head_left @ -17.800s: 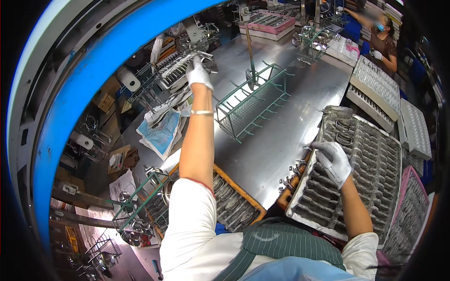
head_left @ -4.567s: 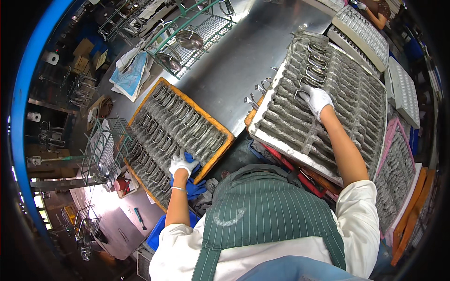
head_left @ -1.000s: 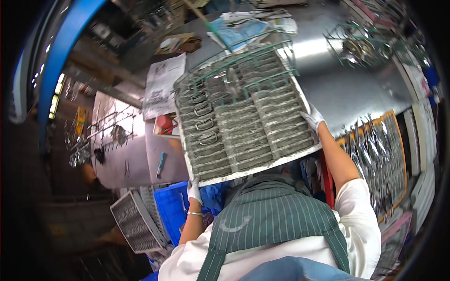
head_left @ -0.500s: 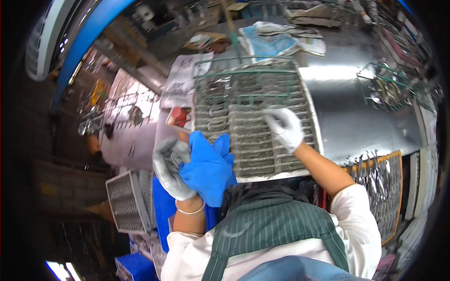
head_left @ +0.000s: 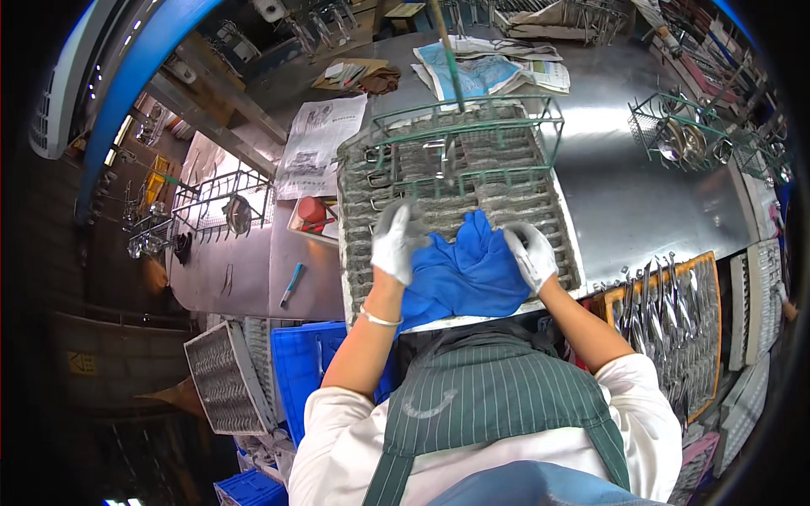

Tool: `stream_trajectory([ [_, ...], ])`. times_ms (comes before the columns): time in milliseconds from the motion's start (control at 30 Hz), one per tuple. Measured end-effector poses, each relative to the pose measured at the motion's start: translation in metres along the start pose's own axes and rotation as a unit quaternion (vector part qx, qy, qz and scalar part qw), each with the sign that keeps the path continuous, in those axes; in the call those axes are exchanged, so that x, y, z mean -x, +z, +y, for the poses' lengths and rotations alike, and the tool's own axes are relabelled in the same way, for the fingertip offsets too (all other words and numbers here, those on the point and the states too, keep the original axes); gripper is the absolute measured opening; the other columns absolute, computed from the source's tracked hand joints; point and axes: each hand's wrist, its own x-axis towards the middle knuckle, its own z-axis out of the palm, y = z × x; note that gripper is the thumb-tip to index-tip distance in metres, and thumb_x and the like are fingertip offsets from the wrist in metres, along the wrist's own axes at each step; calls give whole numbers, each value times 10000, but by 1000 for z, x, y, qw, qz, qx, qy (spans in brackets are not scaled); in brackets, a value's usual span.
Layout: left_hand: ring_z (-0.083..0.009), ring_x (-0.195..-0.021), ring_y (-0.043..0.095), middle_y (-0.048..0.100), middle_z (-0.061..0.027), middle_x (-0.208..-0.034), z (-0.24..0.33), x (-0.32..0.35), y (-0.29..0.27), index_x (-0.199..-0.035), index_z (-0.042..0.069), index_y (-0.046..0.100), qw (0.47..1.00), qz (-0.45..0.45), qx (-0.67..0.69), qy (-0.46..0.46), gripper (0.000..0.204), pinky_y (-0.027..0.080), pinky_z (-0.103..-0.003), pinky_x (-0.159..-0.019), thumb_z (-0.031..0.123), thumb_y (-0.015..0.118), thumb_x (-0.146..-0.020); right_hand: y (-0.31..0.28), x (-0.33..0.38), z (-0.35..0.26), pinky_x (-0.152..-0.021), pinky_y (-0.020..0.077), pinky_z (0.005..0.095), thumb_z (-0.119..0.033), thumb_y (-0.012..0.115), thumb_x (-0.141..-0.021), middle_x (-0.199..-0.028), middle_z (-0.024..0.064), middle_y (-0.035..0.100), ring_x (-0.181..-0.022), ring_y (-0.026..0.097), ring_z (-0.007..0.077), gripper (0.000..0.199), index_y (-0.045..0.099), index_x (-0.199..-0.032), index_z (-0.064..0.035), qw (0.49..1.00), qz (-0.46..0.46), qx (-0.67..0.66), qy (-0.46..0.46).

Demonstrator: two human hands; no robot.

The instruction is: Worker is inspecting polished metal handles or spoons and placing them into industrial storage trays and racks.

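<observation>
A blue cloth point(head_left: 464, 274) lies bunched over the near part of a grey, ridged tray point(head_left: 544, 202) with a white edge. My left hand point(head_left: 393, 249), in a white and grey glove, is at the cloth's left side; motion smears its fingers, so its grip does not show. At the opposite side, my gloved right hand point(head_left: 531, 257) has its fingers curled at the cloth's edge. A green wire rack point(head_left: 506, 122) stands over the tray's far part, with a shiny metal piece point(head_left: 439, 156) hanging in it.
Left of the tray are a small box with a red item point(head_left: 311, 210), a printed sheet point(head_left: 321, 143) and a blue pen point(head_left: 292, 282). Another wire rack point(head_left: 654, 126) with metal ladles stands right. An orange-edged tray point(head_left: 715, 329) of metal utensils is at the near right.
My left hand has moved right and forward, bringing the blue cloth from beside the tray onto it. My right hand has shifted slightly nearer and now meets the cloth's right edge.
</observation>
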Motion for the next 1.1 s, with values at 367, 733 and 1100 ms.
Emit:
stream_trajectory([
  [367, -188, -877, 613, 605, -59, -1080, -44, -66, 75, -1186, 96, 495, 724, -342, 508, -317, 470, 476, -303, -652, 452, 397, -896, -13, 48, 15, -850, 411, 386, -507, 673, -661, -1015, 114, 599, -970, 529, 296, 549, 615, -1026, -100, 964, -106, 244, -7],
  [733, -124, -699, 592, 621, 4, -849, -25, -79, 81, -1003, 97, 561, 797, -130, 569, -155, 428, 417, -266, -522, 488, 450, -870, 6, 59, -3, -873, 392, 423, -414, 735, -571, -1016, 49, 565, -1011, 503, 260, 472, 627, -950, -153, 908, -169, 284, -258],
  [1100, -96, -486, 363, 470, -25, -609, 0, -41, 67, -800, 38, 553, 841, -85, 508, -167, 277, 296, -203, -405, 257, 429, -915, 1, 50, -35, -735, 456, 412, -360, 533, -849, -827, 197, 617, -818, 594, 361, 321, 613, -893, -53, 953, -285, 92, 46],
])
